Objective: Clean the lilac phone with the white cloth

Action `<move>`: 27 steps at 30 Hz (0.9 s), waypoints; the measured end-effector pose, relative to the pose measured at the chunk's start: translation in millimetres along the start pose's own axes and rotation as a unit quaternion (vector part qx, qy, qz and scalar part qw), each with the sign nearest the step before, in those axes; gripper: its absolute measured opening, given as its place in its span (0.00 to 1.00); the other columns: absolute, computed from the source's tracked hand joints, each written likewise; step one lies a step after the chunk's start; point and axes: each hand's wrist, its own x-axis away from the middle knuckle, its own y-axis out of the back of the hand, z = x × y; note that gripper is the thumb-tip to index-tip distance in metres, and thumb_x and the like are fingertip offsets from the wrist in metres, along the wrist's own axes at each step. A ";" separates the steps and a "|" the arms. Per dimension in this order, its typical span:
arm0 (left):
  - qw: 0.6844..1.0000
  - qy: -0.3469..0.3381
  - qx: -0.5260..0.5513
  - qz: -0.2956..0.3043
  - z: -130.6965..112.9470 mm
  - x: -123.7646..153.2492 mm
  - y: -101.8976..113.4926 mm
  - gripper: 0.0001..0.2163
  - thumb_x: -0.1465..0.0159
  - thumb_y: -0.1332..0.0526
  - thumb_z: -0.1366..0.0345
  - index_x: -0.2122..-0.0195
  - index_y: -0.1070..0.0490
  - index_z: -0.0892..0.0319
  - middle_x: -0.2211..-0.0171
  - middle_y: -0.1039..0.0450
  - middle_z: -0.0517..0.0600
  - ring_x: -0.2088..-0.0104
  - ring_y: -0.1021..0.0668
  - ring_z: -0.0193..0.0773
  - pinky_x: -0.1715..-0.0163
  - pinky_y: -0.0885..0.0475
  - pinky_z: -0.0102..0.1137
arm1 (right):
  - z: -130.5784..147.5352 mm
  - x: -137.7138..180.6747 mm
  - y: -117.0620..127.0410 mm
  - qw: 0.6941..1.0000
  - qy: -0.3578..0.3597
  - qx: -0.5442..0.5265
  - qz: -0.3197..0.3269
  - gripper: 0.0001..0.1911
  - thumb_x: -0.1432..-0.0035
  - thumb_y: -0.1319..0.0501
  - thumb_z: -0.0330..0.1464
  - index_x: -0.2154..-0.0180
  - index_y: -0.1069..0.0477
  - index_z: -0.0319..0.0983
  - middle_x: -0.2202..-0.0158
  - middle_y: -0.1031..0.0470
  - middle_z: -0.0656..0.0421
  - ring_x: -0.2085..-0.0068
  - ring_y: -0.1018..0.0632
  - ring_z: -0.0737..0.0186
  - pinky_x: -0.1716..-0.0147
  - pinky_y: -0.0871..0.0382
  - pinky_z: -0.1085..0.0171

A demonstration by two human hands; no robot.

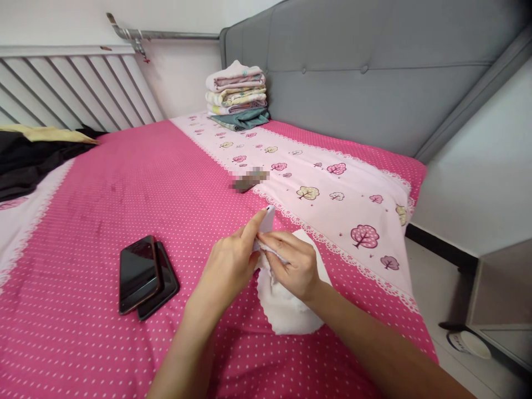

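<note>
Over the bed, my left hand [233, 263] grips a slim white object [268, 219] with a small dark mark at its upper end; its kind is not clear. The index finger stretches along that object toward the top. My right hand [293, 263] is closed on a white cloth [291, 310] with a scalloped edge, pressing a fold of it against the object's lower part. The rest of the cloth hangs below the right hand onto the pink bedsheet [199, 205]. Between the two hands, the lower end of the object is hidden by fingers and cloth.
Two dark phones [141, 274] lie overlapped on the left. Ahead is a small blurred-out item [249, 180]. Folded cloths [236, 94] are stacked by the grey headboard [353, 61]. Dark clothing [33, 160] lies far left; a white bowl [469, 344] is on the floor at right.
</note>
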 end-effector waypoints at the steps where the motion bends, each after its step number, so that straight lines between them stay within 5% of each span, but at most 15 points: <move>1: 1.000 0.001 0.000 0.000 0.0 0.2 0.1 0.33 0.42 0.43 0.75 0.36 0.53 0.55 0.65 0.24 0.50 0.73 0.22 0.43 0.76 0.35 0.31 | 0.2 -0.2 -0.2 1.000 0.005 -0.002 -0.003 0.17 0.42 0.45 0.22 0.53 0.25 0.38 0.61 0.21 0.53 0.62 0.20 0.63 0.63 0.23 0.64; 27: 1.000 0.001 -0.003 -0.005 3.7 0.1 1.0 0.35 0.45 0.45 0.77 0.36 0.53 0.54 0.67 0.25 0.49 0.76 0.25 0.39 0.77 0.37 0.29 | 0.0 4.3 -3.5 0.997 -0.021 0.040 0.057 0.16 0.45 0.46 0.22 0.65 0.22 0.43 0.66 0.22 0.60 0.69 0.22 0.68 0.71 0.28 0.69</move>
